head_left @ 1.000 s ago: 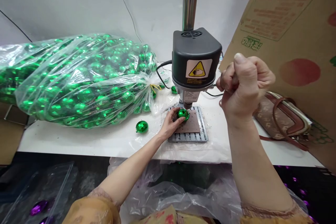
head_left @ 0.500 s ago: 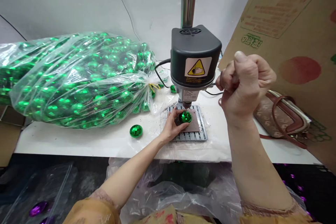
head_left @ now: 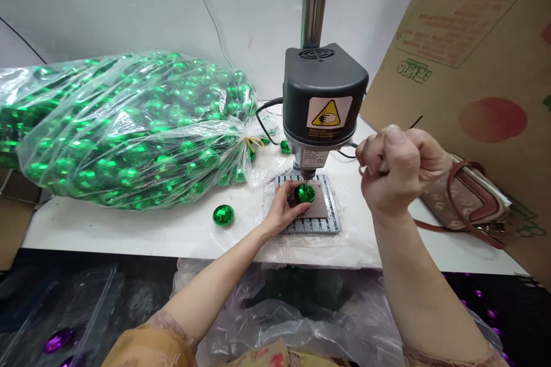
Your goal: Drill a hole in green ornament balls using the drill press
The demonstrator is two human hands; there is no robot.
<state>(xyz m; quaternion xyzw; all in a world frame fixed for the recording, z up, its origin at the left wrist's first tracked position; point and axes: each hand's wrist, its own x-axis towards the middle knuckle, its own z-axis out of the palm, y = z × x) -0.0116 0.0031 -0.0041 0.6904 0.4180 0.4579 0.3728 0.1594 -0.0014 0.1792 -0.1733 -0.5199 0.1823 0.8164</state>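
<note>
A small bench drill (head_left: pixel 323 103) stands on a white table (head_left: pixel 129 232), its black head on a steel column. My left hand (head_left: pixel 282 206) pinches a faceted green bead (head_left: pixel 305 192) on the brown pad of the grey slotted base plate (head_left: pixel 329 223), right under the drill bit. My right hand (head_left: pixel 398 166) is closed in a fist round the drill's thin feed lever to the right of the head. A second green bead (head_left: pixel 223 215) lies loose on the table, left of my left hand.
A big clear plastic bag (head_left: pixel 120 126) full of green beads lies across the table's left half. A brown handbag (head_left: pixel 467 198) and a leaning cardboard box (head_left: pixel 477 40) stand at the right. Crumpled plastic (head_left: pixel 284 309) and purple beads (head_left: pixel 55 341) lie below the table edge.
My right fist has come down with the lever. The green bead sits lower under the bit than one second ago, with my left hand still on it.
</note>
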